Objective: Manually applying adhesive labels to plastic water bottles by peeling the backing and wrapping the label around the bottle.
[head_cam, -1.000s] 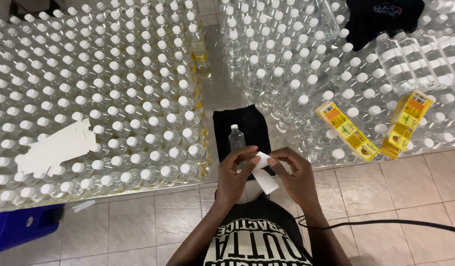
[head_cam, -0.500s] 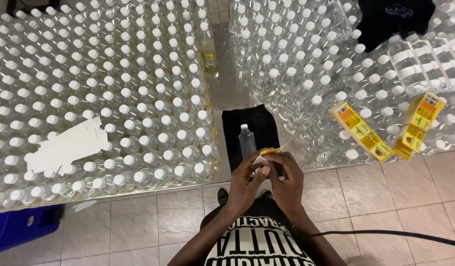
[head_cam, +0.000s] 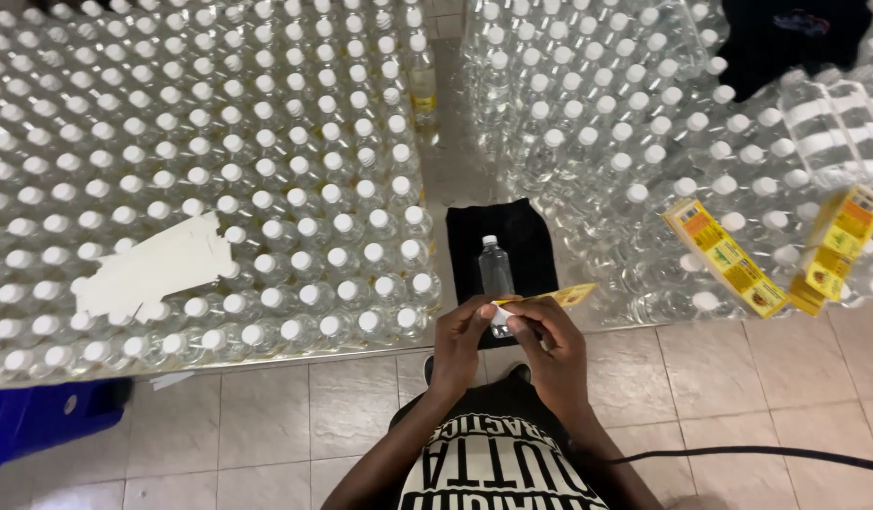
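A narrow yellow adhesive label strip [head_cam: 548, 297] is pinched between the fingertips of the left hand [head_cam: 463, 348] and the right hand [head_cam: 553, 354]; both hands are closed on its near-left end, where a small white piece of backing shows, and the rest of the strip is extended to the right, clear of any surface. The hands are held close together, thumbs and forefingers nearly touching.

Just beyond the fingertips, a small clear plastic bottle with a white cap [head_cam: 496, 274] is seen on a black cloth mat [head_cam: 504, 247] at the near edge of the table. The bottle appears bare of any label.

To the left, a dense block of white-capped bottles of yellowish liquid [head_cam: 266, 170] is arranged, with a white sheet of label backing [head_cam: 153, 266] laid across the caps. To the right, a block of clear white-capped bottles [head_cam: 625, 123] is stacked, with two stacks of yellow label sheets [head_cam: 724, 257] resting on it. A black cable [head_cam: 757, 455] is run over the tiled floor [head_cam: 266, 425] at the near right.

Risk, as judged: the free end of the strip is unsupported, so it could fold and stick to itself or to a finger. A skewed or creased label could result if it meets the bottle at an angle. The bottle is light and could be knocked over by the knuckles.
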